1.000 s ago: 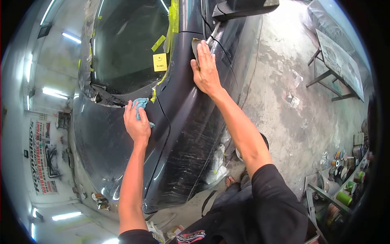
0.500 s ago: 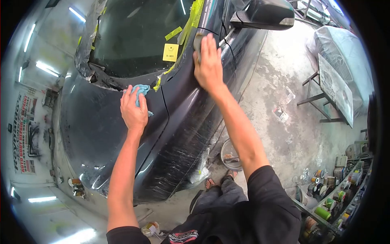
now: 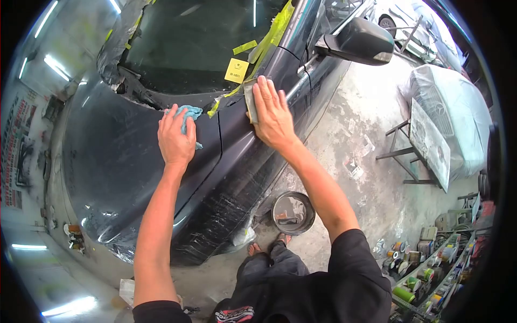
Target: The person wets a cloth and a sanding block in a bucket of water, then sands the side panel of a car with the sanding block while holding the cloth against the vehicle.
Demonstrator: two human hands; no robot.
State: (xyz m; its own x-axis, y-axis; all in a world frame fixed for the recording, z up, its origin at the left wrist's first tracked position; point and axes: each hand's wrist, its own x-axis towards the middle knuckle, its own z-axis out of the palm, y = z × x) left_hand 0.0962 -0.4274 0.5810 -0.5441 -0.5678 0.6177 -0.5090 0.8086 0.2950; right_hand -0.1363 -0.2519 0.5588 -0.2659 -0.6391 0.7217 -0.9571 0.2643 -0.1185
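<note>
A dark car fender (image 3: 242, 137) and hood (image 3: 124, 134) lie in front of me, dusty and streaked. My right hand (image 3: 272, 116) presses a greyish-tan piece of sandpaper (image 3: 250, 101) against the body panel just below the windshield corner. Its fingers are straight and together over the sheet's right side. On the hood's rear edge rests my left hand (image 3: 176, 137), fingers bent around a crumpled light-blue cloth (image 3: 191, 113). Part of the cloth is hidden under the palm. Torn yellow masking tape (image 3: 274, 32) lines the windshield (image 3: 188, 48), which carries a yellow label (image 3: 236, 70).
A round bucket (image 3: 293, 213) with dark contents stands by my feet. The side mirror (image 3: 363, 41) juts out at upper right. Beyond are a metal-legged stand (image 3: 429, 142), a plastic-covered car (image 3: 452, 113) and a shelf of tape rolls and cans (image 3: 431, 269).
My right hand has slid the sandpaper toward me along the panel, away from the pillar. The left hand stays on the cloth. The view has shifted, bringing the bucket fully into sight.
</note>
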